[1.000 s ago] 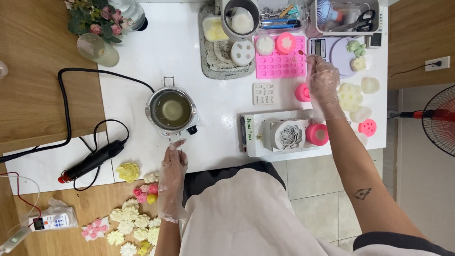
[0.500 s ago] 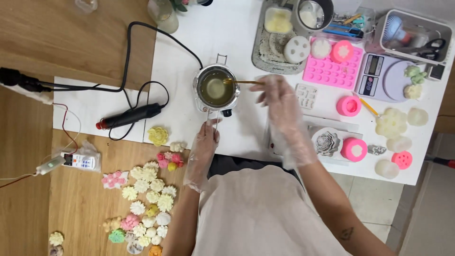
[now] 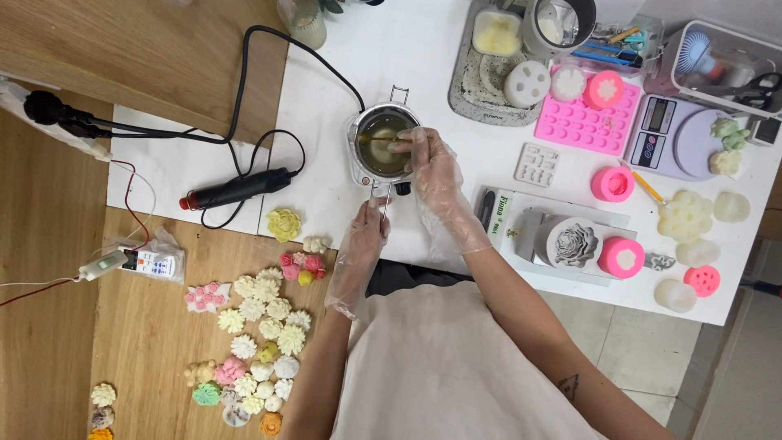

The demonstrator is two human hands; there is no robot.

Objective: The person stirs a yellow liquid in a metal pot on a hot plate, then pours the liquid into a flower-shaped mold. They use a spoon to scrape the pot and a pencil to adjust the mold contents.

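A small metal melting pot (image 3: 383, 145) with yellowish liquid stands on the white table (image 3: 391, 49). My right hand (image 3: 436, 167), in a clear plastic glove, is over the pot's right rim and holds a thin wooden stick (image 3: 373, 138) that dips into the liquid. My left hand (image 3: 365, 236), also gloved, grips the pot's handle (image 3: 383, 194) at the near side.
A black heat tool (image 3: 236, 189) with its cable lies left of the pot. Many small wax flowers (image 3: 265, 318) lie on the wooden surface. To the right are a pink silicone mould (image 3: 582, 122), a kitchen scale (image 3: 676, 140), pink round moulds and white castings.
My right hand came from the far right of the table to the pot and now holds the stick in the liquid. My left hand stays at the handle. The camera view shifted right.
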